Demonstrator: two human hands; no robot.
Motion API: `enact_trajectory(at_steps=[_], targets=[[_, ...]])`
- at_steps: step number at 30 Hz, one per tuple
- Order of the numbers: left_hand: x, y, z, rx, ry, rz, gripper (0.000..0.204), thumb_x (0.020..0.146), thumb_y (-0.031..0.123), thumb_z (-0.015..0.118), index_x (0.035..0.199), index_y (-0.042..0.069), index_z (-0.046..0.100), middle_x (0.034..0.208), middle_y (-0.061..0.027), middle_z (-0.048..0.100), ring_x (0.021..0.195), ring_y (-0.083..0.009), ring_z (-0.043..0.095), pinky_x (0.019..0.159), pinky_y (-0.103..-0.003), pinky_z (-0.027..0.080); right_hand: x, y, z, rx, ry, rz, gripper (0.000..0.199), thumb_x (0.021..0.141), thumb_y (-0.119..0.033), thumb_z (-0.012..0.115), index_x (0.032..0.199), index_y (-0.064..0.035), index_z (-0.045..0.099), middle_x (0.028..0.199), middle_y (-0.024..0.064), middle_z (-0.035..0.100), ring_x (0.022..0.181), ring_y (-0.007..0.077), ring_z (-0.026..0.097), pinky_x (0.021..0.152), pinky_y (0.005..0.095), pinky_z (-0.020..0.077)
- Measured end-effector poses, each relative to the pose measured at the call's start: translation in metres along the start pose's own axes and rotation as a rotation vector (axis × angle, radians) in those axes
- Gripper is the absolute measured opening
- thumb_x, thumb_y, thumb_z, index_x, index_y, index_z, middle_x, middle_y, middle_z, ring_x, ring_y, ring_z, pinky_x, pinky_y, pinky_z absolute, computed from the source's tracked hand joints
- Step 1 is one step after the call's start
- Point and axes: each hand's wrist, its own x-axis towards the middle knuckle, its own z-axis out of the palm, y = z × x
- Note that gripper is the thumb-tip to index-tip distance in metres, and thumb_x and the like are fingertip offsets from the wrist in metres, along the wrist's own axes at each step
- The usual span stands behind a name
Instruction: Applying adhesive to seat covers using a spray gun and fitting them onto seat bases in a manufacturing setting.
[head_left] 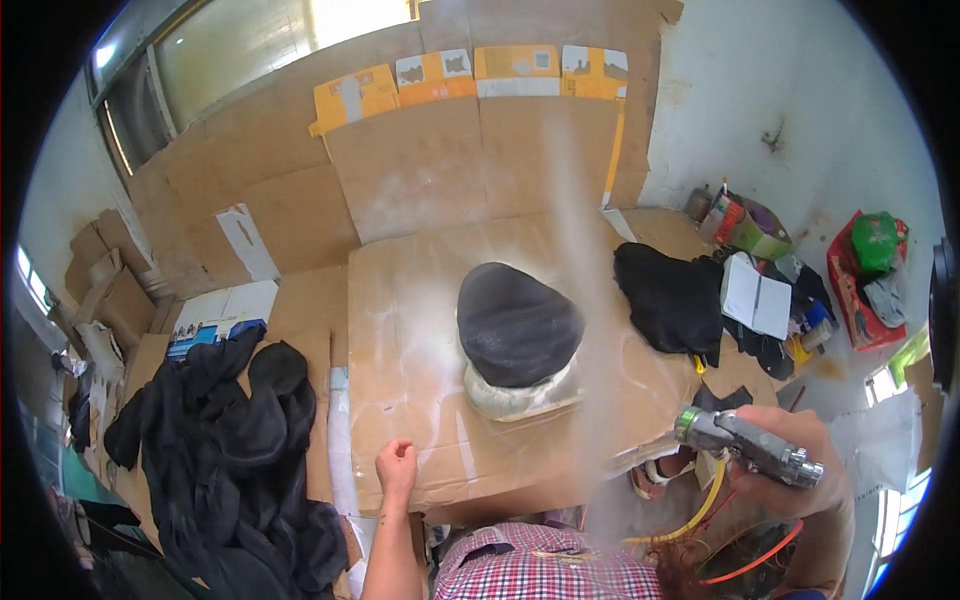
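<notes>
My right hand (790, 450) is wrapped round a metal spray gun (750, 444) with a green ring at its front end, which points left. A yellow hose (706, 503) runs down below the gun. In the middle of the cardboard-covered table (400, 330), a black cloth piece (520, 325) is drawn over a rounded form, whose cream base (515, 400) shows beneath it. My left hand (397, 466) is near the table's front edge, left of the form, fingers curled in, with nothing visible in them. A pale blurred band crosses the view right of the form.
Black cloth pieces (230, 450) lie heaped on the left. On the right are another black cloth stack (668, 298), an open notebook (757, 296), a box of small items (760, 235) and a red bag (862, 285). Cardboard sheets (420, 170) line the back wall. An orange hose (755, 562) hangs lower right.
</notes>
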Motion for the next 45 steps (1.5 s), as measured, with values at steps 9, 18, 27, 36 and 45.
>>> enact_trajectory(at_steps=[9, 18, 27, 36, 45], targets=[[-0.002, 0.053, 0.051, -0.209, 0.085, -0.122, 0.012, 0.076, 0.004, 0.06, 0.086, -0.001, 0.066, 0.074, -0.0057, 0.065, 0.068, -0.0112, 0.06, 0.063, -0.026, 0.048, -0.006, 0.054, -0.074, 0.066, -0.106, -0.031, 0.052, 0.066, -0.002, 0.07, 0.115, -0.0002, 0.056, 0.084, 0.0083, 0.067, 0.067, 0.0102, 0.061, 0.062, 0.0235, 0.047], [-0.015, 0.09, 0.088, -0.433, 0.094, -0.327, 0.009, 0.075, 0.001, 0.062, 0.084, 0.001, 0.065, 0.077, -0.0024, 0.063, 0.071, -0.009, 0.056, 0.067, -0.022, 0.045, 0.034, 0.082, -0.081, 0.26, 0.097, 0.071, 0.048, 0.069, -0.001, 0.066, 0.115, 0.0009, 0.055, 0.084, 0.006, 0.065, 0.072, 0.0085, 0.056, 0.067, 0.0235, 0.0453], [-0.007, 0.126, 0.101, -0.696, 0.131, -0.491, 0.013, 0.073, 0.0, 0.063, 0.086, 0.001, 0.064, 0.074, -0.001, 0.06, 0.065, -0.0095, 0.052, 0.063, -0.022, 0.042, 0.013, 0.104, -0.113, 0.048, -0.093, -0.055, 0.055, 0.06, -0.007, 0.069, 0.113, 0.0007, 0.058, 0.077, 0.0066, 0.066, 0.064, 0.0113, 0.062, 0.059, 0.0233, 0.0478], [0.025, 0.164, 0.168, -0.813, 0.121, -0.635, 0.014, 0.072, 0.019, 0.069, 0.079, 0.013, 0.06, 0.071, 0.0003, 0.059, 0.063, -0.0131, 0.055, 0.06, -0.027, 0.036, 0.034, 0.115, -0.115, 0.218, -0.07, -0.116, 0.054, 0.064, 0.004, 0.068, 0.115, 0.0033, 0.054, 0.076, 0.0042, 0.063, 0.064, 0.0105, 0.058, 0.059, 0.0224, 0.045], [0.01, 0.177, 0.178, -0.867, 0.179, -0.674, 0.015, 0.073, 0.022, 0.066, 0.08, 0.014, 0.056, 0.071, 0.0013, 0.057, 0.066, -0.0148, 0.057, 0.068, -0.037, 0.033, 0.038, 0.131, -0.115, 0.277, -0.169, -0.235, 0.056, 0.064, 0.007, 0.064, 0.119, 0.0024, 0.052, 0.077, 0.007, 0.062, 0.063, 0.0114, 0.059, 0.058, 0.0248, 0.0475]])
